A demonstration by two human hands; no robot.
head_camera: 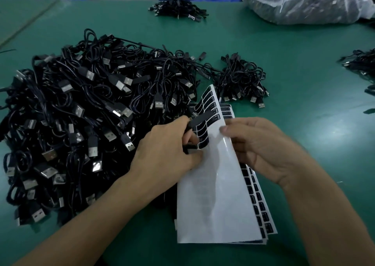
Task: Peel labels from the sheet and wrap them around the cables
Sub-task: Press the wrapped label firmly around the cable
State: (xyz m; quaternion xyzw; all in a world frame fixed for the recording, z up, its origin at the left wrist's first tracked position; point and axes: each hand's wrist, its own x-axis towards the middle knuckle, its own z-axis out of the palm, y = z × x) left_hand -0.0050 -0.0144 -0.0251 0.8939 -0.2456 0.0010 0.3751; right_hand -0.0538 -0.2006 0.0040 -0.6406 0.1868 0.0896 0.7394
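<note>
Green bench mat (304,73), label sheet (213,194) front-centre beside the cable pile (81,113): left hand (168,152) pinches a half-lifted label (199,121), long axis running right toward the fold, right hand (261,146) grips that sheet edge, pile nearest the left hand.

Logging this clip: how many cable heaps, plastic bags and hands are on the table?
Cable heaps: 4 (large heap, small heap, far heap, right-edge heap)
Plastic bags: 1
Hands: 2 (left hand pinches a label, right hand holds the sheet)
Total: 7
</note>
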